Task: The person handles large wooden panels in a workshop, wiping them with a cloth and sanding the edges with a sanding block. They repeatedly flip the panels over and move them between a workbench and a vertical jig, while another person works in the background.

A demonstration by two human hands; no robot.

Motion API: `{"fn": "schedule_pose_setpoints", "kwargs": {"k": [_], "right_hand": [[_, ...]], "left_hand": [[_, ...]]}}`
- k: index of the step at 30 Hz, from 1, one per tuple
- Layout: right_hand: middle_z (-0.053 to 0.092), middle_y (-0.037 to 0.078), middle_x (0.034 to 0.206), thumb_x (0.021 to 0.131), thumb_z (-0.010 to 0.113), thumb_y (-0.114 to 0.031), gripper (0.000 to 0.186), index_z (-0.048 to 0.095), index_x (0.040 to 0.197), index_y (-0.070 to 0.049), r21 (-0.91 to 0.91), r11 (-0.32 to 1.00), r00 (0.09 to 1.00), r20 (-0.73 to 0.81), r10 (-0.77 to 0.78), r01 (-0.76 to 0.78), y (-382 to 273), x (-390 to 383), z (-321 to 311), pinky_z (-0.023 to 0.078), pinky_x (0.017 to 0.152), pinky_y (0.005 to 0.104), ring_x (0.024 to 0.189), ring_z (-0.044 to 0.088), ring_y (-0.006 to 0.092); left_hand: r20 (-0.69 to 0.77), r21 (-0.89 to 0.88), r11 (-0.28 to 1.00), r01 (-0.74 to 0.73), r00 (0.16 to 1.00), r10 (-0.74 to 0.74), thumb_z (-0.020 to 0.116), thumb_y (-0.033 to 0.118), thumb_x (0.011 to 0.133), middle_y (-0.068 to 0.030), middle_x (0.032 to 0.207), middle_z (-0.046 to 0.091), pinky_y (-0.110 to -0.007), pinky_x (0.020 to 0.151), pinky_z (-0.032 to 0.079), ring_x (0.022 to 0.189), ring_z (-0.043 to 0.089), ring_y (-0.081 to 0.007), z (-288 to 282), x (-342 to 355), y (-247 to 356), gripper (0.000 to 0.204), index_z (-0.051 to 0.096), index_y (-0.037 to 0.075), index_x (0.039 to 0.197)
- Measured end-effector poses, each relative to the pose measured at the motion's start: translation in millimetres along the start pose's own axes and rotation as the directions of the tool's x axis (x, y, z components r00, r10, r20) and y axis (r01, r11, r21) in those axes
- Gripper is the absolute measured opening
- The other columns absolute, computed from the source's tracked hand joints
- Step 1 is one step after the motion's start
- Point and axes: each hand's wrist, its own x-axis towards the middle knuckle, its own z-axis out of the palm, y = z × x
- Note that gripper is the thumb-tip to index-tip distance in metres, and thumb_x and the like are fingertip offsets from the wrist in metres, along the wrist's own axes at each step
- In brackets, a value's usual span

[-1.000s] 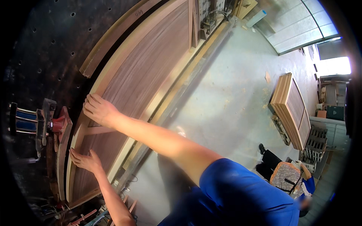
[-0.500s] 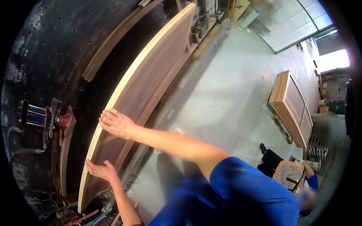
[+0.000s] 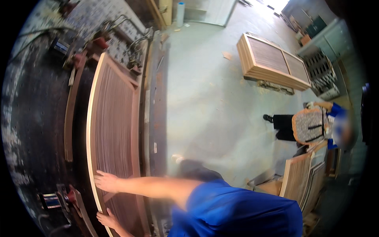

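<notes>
A long wooden framed panel (image 3: 114, 126), with a pale outer edge and brown grained infill, lies along the left beside a dark pitted surface. My right hand (image 3: 106, 183) rests on its pale edge just beyond a crossbar, fingers stretched out and thumb apart. Nearer to me, my left hand (image 3: 109, 219) touches the same edge with its thumb raised and its fingers laid against the wood. Neither hand is wrapped round the frame. The panel's near end runs out of the picture.
Red clamps (image 3: 75, 61) and a brown wooden strip (image 3: 71, 114) sit left of the panel. Across the grey floor stands a stack of framed panels (image 3: 272, 59). A person (image 3: 312, 124) is at the right, near upright boards (image 3: 296, 177) and a grey crate (image 3: 319, 71).
My view has turned, so the panel now runs nearly straight away from me and more of its far end shows. Both hands stay at its pale edge.
</notes>
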Motion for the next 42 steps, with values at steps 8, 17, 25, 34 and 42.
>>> {"fn": "schedule_pose_setpoints", "kwargs": {"k": [8,17,25,34,42], "right_hand": [[0.071,0.015,0.101,0.077,0.069,-0.010,0.010,0.072,0.086,-0.005,0.026,0.725,0.678,0.381,0.629,-0.688,46,-272,-1,0.057,0.087,0.0445,0.104,0.069,0.0328],[0.077,0.017,0.104,0.087,0.062,-0.016,0.020,0.080,0.094,-0.007,-0.351,0.095,-0.057,0.396,0.916,-0.931,4,-487,-37,0.060,0.082,0.0457,0.100,0.074,0.0319],[0.073,0.023,0.106,0.089,0.059,-0.011,0.021,0.075,0.100,-0.003,-0.160,-0.107,-0.166,0.421,0.892,-0.981,-5,-507,-18,0.057,0.089,0.0486,0.104,0.070,0.0398],[0.071,0.024,0.095,0.086,0.063,-0.015,0.020,0.075,0.096,-0.003,0.141,-0.467,-0.385,0.389,0.837,-0.873,-31,-613,12,0.055,0.082,0.0449,0.091,0.069,0.0416],[0.072,0.023,0.093,0.087,0.057,-0.016,0.022,0.074,0.093,-0.004,0.254,-0.497,-0.381,0.393,0.837,-0.830,2,-618,-9,0.055,0.080,0.0455,0.088,0.069,0.0418]], "left_hand": [[-0.046,0.244,0.911,-0.332,0.935,0.353,0.057,0.064,0.096,-0.0215,0.094,0.070,-0.047,0.072,0.057,0.085,0.070,-0.0320,-70,12,21,0.073,0.069,-0.007,0.108],[-0.448,0.377,0.778,-0.502,0.637,0.628,0.053,0.056,0.103,-0.0185,0.087,0.071,-0.042,0.064,0.057,0.073,0.069,-0.0300,-10,23,-32,0.063,0.072,-0.004,0.101],[0.313,-0.025,0.982,-0.185,0.932,0.184,0.067,0.046,0.095,-0.0275,0.104,0.064,-0.057,0.088,0.050,0.100,0.063,-0.0482,-15,69,-28,0.051,0.057,-0.002,0.107],[0.347,0.099,0.987,-0.124,0.934,0.083,0.060,0.058,0.096,-0.0307,0.112,0.063,-0.055,0.097,0.048,0.108,0.062,-0.0490,-12,120,70,0.066,0.057,-0.006,0.112],[0.432,0.227,0.974,0.014,0.894,-0.114,0.058,0.066,0.093,-0.0341,0.127,0.056,-0.054,0.106,0.044,0.122,0.055,-0.0485,-7,137,89,0.084,0.050,-0.012,0.124]]}}
